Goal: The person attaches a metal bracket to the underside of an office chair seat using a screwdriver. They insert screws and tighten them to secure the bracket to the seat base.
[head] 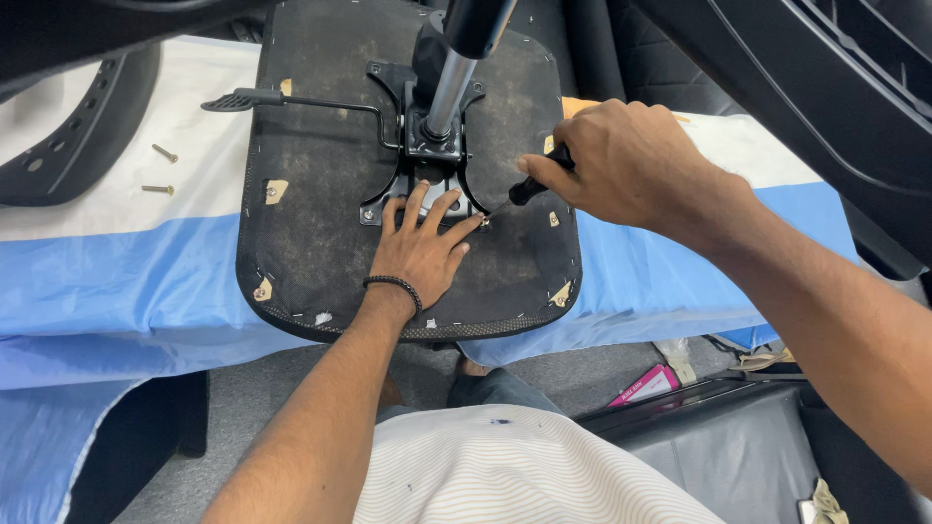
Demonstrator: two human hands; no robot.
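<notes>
Over on the left of the blue and white sheet (116,281) covering the bench, there's a black perforated plastic shell (68,136) and two loose screws (160,170) lying on the white part, well apart from the work. Moving right, the upside-down seat pan (311,243) sits in the middle with its dusty black fabric underside facing up, and a lever handle (248,99) sticks out to the left from the metal mechanism plate (427,170) bolted in the centre, with the chrome gas cylinder (451,87) rising up out of it. The left hand (419,250) is laid flat and open on the seat pan, fingers spread, fingertips touching the lower edge of the plate, holding nothing, just bracing. Right next to it, the right hand (621,160) is closed round the black handle of a screwdriver (529,189), with the tip down on a screw (483,221) at the plate's lower right corner, just beside the left fingertips. Looks to me like the step in hand is working that corner screw; can't tell if it's going in or out. Next move probably wants the driver kept square on the head with firm downward pressure so it doesn't slip toward those fingers.
</notes>
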